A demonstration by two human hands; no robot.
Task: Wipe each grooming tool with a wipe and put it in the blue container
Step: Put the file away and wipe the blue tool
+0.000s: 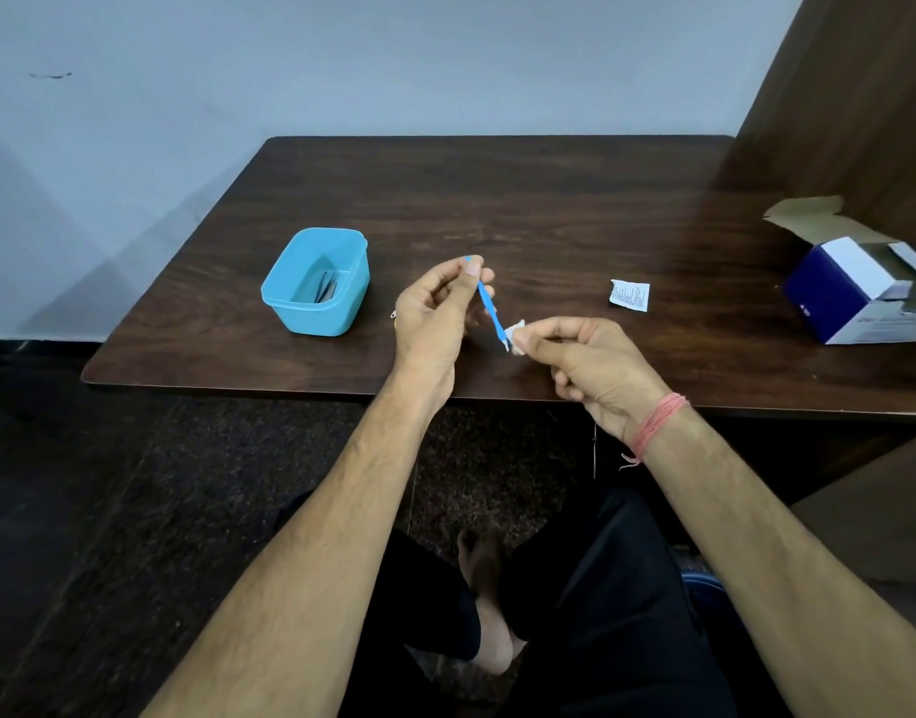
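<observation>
Our left hand (435, 313) pinches the top of a thin blue tool (489, 308) above the table (549, 209); our right hand (595, 365) pinches a white wipe (518, 336) around its lower end. The blue container (316, 282) sits nearby, left.

Your left hand (435, 308) covered the upper end of the blue tool (489, 308), and the wipe (518, 338) in your right hand (590, 365) hid its lower tip, so you could not tell its shape. The dark tools (325, 288) inside the blue container (316, 282) were too small to identify or count. The print on the torn sachet (630, 294) was not readable. The white and blue box (865, 292) was cut off by the right edge.
</observation>
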